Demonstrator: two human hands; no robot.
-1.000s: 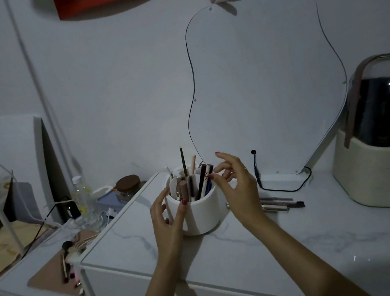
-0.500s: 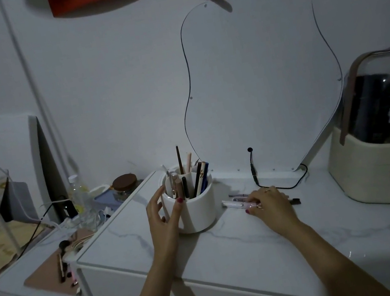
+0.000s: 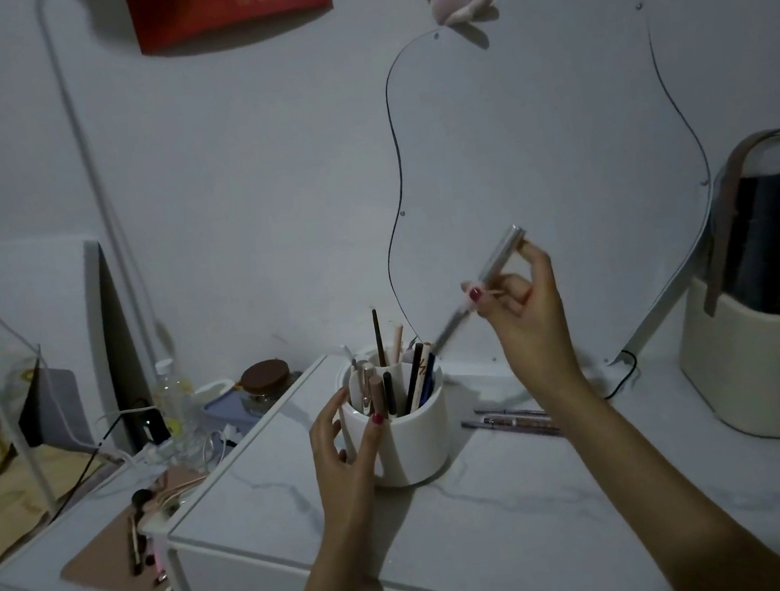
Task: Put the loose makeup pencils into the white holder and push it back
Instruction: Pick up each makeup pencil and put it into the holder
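A white round holder point(image 3: 411, 442) stands on the marble dresser top point(image 3: 494, 511), with several pencils and brushes upright in it. My left hand point(image 3: 340, 455) rests against its left side, thumb on the rim. My right hand point(image 3: 525, 308) is raised to the right of and above the holder and pinches a silver makeup pencil point(image 3: 501, 260). The pencil tilts, its lower tip toward the holder's mouth. Two or three loose pencils point(image 3: 509, 422) lie flat on the top right of the holder, partly behind my right forearm.
A curvy mirror point(image 3: 538, 175) leans on the wall behind, its cable trailing to the right. A cream cosmetics case point(image 3: 778, 352) stands at the right. On the lower left surface sit a jar point(image 3: 264, 377), a bottle point(image 3: 174, 401), cables and brushes on a brown mat point(image 3: 129, 544).
My right hand has risen from the dresser top, where it reached the loose pencils, and now holds a silver pencil above the holder. My left hand stays at the holder.
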